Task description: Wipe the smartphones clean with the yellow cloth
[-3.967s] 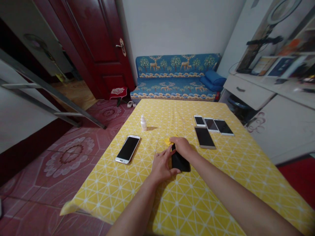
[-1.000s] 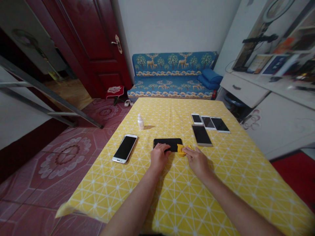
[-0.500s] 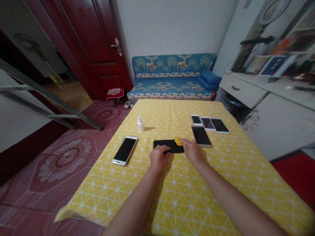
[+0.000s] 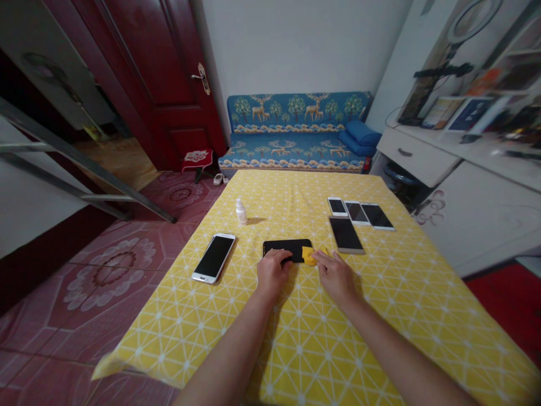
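Note:
A black smartphone (image 4: 295, 246) lies flat and crosswise on the table in front of me. My left hand (image 4: 271, 274) grips its near left edge, with the fingers bent over the dark face. At the phone's right end, my right hand (image 4: 337, 277) presses a yellow cloth (image 4: 308, 256) against the surface near the lower corner. Part of the cloth is covered by my fingers. To the left rests a white smartphone (image 4: 214, 256), screen up. Behind it stands a small white spray bottle (image 4: 241, 213).
At the back right of the yellow-patterned tablecloth (image 4: 296, 338) lie several phones: a small white one (image 4: 337, 206), two more white-framed ones (image 4: 357, 213) (image 4: 377, 216) and a larger gold-edged one (image 4: 346, 234). Beyond the table is a blue sofa (image 4: 287, 141); a white cabinet (image 4: 477, 214) stands right.
My right hand has moved the yellow cloth toward me, from the far right corner of the black smartphone to its near right corner. My left hand has stayed in place.

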Available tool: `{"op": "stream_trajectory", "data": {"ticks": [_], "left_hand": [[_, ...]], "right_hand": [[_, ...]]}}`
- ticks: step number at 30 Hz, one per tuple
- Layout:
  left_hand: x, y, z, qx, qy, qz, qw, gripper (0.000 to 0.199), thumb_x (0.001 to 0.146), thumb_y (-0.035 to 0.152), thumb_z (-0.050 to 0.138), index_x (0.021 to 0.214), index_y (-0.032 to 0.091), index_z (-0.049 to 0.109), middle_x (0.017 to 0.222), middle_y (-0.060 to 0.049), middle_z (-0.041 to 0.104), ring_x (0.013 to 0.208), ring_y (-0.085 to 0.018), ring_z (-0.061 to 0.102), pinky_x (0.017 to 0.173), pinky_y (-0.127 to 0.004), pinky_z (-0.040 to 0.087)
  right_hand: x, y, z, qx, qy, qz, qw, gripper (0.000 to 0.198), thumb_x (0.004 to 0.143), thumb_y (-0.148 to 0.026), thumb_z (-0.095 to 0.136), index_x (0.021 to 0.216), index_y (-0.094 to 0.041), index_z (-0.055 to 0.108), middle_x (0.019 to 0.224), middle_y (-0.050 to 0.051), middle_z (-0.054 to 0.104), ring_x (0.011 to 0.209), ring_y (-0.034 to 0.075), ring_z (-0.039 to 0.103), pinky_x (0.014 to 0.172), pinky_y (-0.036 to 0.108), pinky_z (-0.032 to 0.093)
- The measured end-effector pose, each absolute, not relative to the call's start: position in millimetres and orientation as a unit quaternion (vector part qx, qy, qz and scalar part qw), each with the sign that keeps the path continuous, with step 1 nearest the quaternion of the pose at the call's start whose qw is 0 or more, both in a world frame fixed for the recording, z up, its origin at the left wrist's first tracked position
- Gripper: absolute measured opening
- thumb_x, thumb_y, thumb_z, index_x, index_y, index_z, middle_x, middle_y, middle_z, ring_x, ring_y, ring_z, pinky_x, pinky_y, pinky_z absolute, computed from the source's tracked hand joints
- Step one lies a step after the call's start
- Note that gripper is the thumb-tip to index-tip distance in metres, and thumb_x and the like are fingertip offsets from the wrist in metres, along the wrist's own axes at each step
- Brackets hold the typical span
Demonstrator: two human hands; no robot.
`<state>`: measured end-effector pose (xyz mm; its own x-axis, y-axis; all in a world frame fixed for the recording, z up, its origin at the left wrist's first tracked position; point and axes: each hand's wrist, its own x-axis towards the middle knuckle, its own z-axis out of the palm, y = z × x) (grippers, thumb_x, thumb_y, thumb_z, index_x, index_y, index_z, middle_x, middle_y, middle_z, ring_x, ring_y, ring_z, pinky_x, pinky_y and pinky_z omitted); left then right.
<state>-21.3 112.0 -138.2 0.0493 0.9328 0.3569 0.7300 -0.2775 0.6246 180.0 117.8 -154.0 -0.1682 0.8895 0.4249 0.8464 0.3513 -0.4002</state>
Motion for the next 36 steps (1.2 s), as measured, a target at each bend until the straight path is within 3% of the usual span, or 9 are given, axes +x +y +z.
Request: {"op": "stream_trajectory", "data": {"ticks": [5,8,12,18,23,31,36], "left_hand": [[-22.2,113.9,-138.8,0.719,0.571,0.379,0.114,0.025,0.079,0.017,0.066,0.102,0.024,0.071,0.120,-0.005,0.065,0.115,-0.022,0.057,0.098,-0.038,0.049],[-22.7,116.5,-139.8,0.719,0.590,0.360,0.076,0.043,0.075,0.019,0.069,0.117,0.023,0.066,0.141,-0.009,0.050,0.136,-0.030,0.039,0.111,-0.050,0.037],[-21.3,118.4,-141.5,0.714,0.624,0.311,0.065,0.052,0.076,0.029,0.069,0.127,0.021,0.060,0.151,-0.015,0.038,0.143,-0.036,0.026,0.114,-0.060,0.025],[-20.1,117.3,-140.9,0.708,0.628,0.319,0.047,0.049,0.077,0.038,0.068,0.124,0.022,0.063,0.140,-0.015,0.048,0.135,-0.036,0.038,0.113,-0.059,0.025],[-23.7,117.2,-141.5,0.689,0.626,0.364,0.030,0.041,0.077,0.037,0.069,0.114,0.018,0.068,0.118,-0.014,0.057,0.114,-0.032,0.052,0.104,-0.055,0.039],[-24.8,116.5,-141.9,0.697,0.598,0.393,0.048,0.024,0.078,0.032,0.069,0.097,0.019,0.073,0.100,-0.010,0.064,0.101,-0.026,0.058,0.091,-0.041,0.049],[-23.6,111.3,-137.8,0.700,0.587,0.397,0.083,0.018,0.083,0.028,0.063,0.095,0.022,0.073,0.094,-0.006,0.069,0.092,-0.022,0.062,0.083,-0.037,0.052]], "right_hand": [[176.4,105.4,-148.1,-0.576,-0.764,0.028,0.289,0.028,0.088,-0.016,0.054,0.105,-0.029,0.073,0.112,0.003,0.073,0.111,0.022,0.064,0.107,0.045,0.042],[173.8,105.6,-143.4,-0.576,-0.771,0.010,0.269,0.024,0.089,-0.018,0.056,0.100,-0.030,0.073,0.108,0.001,0.074,0.107,0.021,0.065,0.105,0.044,0.042],[171.7,106.8,-137.2,-0.585,-0.776,-0.012,0.235,0.020,0.091,-0.022,0.056,0.098,-0.029,0.073,0.106,0.002,0.075,0.099,0.021,0.066,0.098,0.039,0.044],[169.8,115.2,-131.3,-0.593,-0.780,-0.013,0.198,0.020,0.093,-0.024,0.053,0.098,-0.028,0.072,0.102,0.001,0.075,0.091,0.020,0.067,0.104,0.041,0.036],[167.0,138.0,-128.3,-0.627,-0.757,0.003,0.185,0.023,0.092,-0.022,0.052,0.094,-0.030,0.073,0.095,0.001,0.076,0.087,0.019,0.069,0.105,0.039,0.035],[158.8,177.0,-121.8,-0.631,-0.757,0.009,0.171,0.024,0.091,-0.021,0.052,0.093,-0.028,0.076,0.090,0.003,0.076,0.085,0.021,0.069,0.112,0.042,0.024],[153.7,191.1,-120.5,-0.629,-0.759,0.023,0.166,0.026,0.092,-0.020,0.051,0.094,-0.026,0.075,0.095,0.003,0.077,0.087,0.019,0.069,0.113,0.040,0.024]]}}
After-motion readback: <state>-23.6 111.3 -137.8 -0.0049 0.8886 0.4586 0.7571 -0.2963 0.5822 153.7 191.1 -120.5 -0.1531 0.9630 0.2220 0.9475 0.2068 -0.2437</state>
